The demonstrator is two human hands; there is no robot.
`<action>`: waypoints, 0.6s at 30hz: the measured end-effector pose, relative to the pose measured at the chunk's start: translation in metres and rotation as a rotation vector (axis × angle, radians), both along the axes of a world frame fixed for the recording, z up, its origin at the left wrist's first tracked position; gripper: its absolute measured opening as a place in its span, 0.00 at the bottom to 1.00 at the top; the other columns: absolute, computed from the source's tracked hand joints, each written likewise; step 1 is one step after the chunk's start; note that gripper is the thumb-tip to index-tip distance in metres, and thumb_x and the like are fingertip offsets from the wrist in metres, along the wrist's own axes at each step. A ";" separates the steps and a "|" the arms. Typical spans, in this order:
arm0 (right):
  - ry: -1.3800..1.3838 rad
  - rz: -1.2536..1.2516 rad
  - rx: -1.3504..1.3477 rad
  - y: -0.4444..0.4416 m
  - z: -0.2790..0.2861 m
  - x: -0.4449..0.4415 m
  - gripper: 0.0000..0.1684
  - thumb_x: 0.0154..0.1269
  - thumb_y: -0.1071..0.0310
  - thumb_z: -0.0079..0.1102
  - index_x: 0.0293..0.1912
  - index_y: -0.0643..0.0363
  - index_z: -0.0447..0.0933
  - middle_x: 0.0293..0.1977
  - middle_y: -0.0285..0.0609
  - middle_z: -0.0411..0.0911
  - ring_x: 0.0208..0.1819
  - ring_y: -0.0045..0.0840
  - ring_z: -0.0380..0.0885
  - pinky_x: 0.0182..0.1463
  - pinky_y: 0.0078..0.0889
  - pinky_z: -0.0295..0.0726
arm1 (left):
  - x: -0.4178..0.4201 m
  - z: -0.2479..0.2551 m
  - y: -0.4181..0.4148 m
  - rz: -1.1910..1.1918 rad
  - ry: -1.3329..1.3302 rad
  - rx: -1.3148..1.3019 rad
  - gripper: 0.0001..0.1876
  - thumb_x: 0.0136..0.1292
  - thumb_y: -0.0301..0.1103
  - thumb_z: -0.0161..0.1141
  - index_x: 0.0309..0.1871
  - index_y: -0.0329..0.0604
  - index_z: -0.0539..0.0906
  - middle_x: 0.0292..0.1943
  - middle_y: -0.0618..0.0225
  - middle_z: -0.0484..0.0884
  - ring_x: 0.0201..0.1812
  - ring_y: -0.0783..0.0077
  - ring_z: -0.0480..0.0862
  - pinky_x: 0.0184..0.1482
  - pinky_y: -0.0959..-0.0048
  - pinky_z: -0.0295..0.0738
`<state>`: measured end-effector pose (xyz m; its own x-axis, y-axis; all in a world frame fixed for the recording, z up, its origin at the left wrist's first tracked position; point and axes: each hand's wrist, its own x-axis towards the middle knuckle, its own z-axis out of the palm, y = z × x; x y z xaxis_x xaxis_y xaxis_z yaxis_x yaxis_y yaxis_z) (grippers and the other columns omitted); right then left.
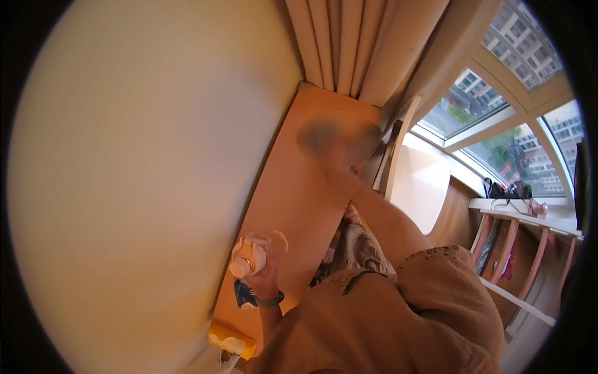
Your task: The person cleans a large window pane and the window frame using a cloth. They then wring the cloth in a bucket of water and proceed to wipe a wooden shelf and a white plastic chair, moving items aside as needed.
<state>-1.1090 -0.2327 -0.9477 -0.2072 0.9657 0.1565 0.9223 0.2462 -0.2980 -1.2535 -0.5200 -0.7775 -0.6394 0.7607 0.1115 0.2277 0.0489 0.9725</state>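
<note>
My left hand (265, 281), with a dark bracelet at its wrist, is around a pale plastic drinking bottle (254, 255) near the wall side of the wooden tabletop (292, 201). The bottle has a light cap and a clear part. A dark blue packet (244, 293) lies just behind this hand, beside the wrist. My right arm reaches forward over the far part of the tabletop. Blur covers most of my right hand (340, 156), so its fingers cannot be made out. Around it is a dark, rounded blurred shape (314, 135) that I cannot identify.
A plain wall (149, 177) borders the tabletop on the left, with curtains (341, 42) beyond its far end. A yellow pack (232, 341) sits at the near left corner. To the right are a pale chair (416, 184), a slatted rack (514, 252) and windows (467, 100).
</note>
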 end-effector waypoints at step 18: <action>0.716 -0.660 0.064 -0.020 0.012 0.066 0.27 0.59 0.72 0.53 0.60 0.58 0.65 0.57 0.57 0.62 0.59 0.54 0.60 0.63 0.51 0.62 | 0.017 0.008 0.170 -0.425 0.184 0.063 0.32 0.51 0.21 0.66 0.60 0.35 0.65 0.56 0.61 0.71 0.57 0.69 0.72 0.59 0.68 0.69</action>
<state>-1.0428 -0.2526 -0.9357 0.5369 0.8387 0.0911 0.4862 -0.2193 -0.8459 -1.2367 -0.3501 -0.7699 -0.2377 0.9391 0.2482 0.3838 -0.1439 0.9121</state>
